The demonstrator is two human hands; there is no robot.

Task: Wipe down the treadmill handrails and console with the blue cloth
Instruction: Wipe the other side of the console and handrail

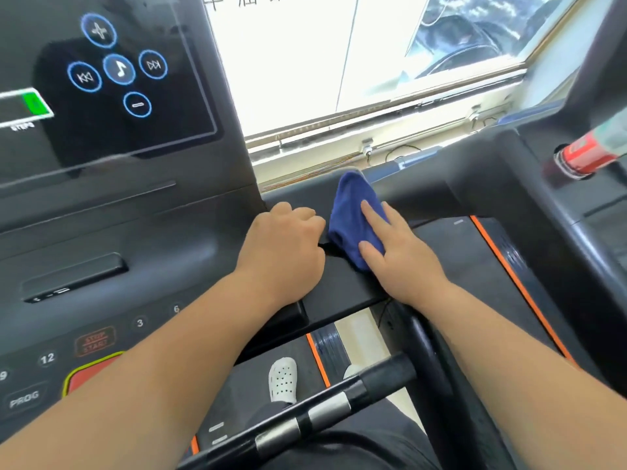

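The blue cloth [353, 212] lies bunched on the black right side rail [342, 290] of the treadmill, just right of the console [118, 205]. My right hand [397, 252] lies flat on the cloth's right side, fingers straight and pressing it against the rail. My left hand [285, 245] rests on the same rail beside the cloth, fingers curled over the rail's far edge, its fingertips hidden. The console's dark screen [112, 72] with round blue-ringed buttons fills the upper left. A black and silver handlebar [305, 418] crosses below my forearms.
A red-capped bottle [590, 154] sits in a holder at the right. A window [373, 56] is straight ahead. The belt with orange edging [519, 290] runs on the neighbouring treadmill. A white perforated shoe [283, 379] stands on the belt below.
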